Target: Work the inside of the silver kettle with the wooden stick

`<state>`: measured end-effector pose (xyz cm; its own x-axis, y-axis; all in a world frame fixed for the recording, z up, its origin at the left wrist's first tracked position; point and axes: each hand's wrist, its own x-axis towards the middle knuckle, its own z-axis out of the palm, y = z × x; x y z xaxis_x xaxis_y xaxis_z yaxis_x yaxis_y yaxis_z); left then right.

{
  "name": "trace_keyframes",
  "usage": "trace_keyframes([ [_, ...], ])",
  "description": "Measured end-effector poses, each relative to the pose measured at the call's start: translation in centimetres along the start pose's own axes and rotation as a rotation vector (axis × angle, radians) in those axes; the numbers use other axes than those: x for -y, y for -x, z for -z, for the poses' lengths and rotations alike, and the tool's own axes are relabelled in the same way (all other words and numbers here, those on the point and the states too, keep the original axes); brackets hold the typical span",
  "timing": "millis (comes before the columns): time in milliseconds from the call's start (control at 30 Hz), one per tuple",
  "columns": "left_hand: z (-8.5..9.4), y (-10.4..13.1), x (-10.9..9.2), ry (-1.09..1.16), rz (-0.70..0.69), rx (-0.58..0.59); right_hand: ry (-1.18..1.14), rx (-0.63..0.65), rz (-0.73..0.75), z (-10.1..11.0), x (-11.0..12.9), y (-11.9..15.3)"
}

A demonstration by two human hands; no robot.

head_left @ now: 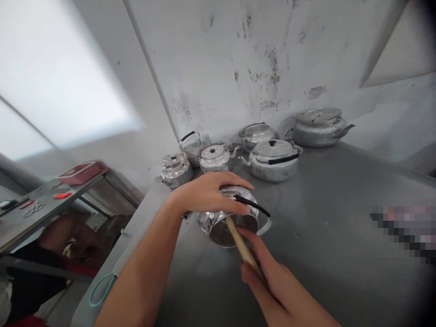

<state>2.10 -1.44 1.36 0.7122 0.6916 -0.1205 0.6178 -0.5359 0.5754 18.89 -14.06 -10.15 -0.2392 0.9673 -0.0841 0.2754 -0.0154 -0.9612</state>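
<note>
My left hand (207, 195) clasps the tilted kettle (231, 222) on the worktop (340, 254); my right hand's (269, 272) fingers grip a wooden stick (240, 243) entering it.

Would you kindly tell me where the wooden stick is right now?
In the head view, the wooden stick sits low at centre, gripped by the right hand, its tip inside the tipped kettle that the left hand steadies.

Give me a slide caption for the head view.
Left hand steadies tipped kettle; right hand pokes wooden stick inside.
</note>
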Motion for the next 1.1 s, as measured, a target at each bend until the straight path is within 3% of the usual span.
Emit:
trace_keyframes([
  [100, 0.08, -0.02, 0.12, 0.008, 0.0, 0.004, -0.003, -0.005, 0.018, -0.2, -0.23, 0.21],
  [233, 0.15, -0.04, 0.24, 0.004, 0.006, 0.012, -0.02, -0.123, 0.04, -0.62, -0.68, 0.74],
  [367, 0.16, -0.06, 0.3, 0.012, 0.011, 0.017, -0.019, -0.062, 0.048, -0.47, -0.76, 0.67],
  [933, 0.21, -0.11, 0.6, 0.029, 0.013, 0.003, -0.12, -0.051, -0.084, -0.5, -0.04, 0.68],
  [1100, 0.23, -0.09, 0.64, 0.022, 0.017, 0.01, -0.146, -0.064, -0.049, -0.39, -0.24, 0.47],
])
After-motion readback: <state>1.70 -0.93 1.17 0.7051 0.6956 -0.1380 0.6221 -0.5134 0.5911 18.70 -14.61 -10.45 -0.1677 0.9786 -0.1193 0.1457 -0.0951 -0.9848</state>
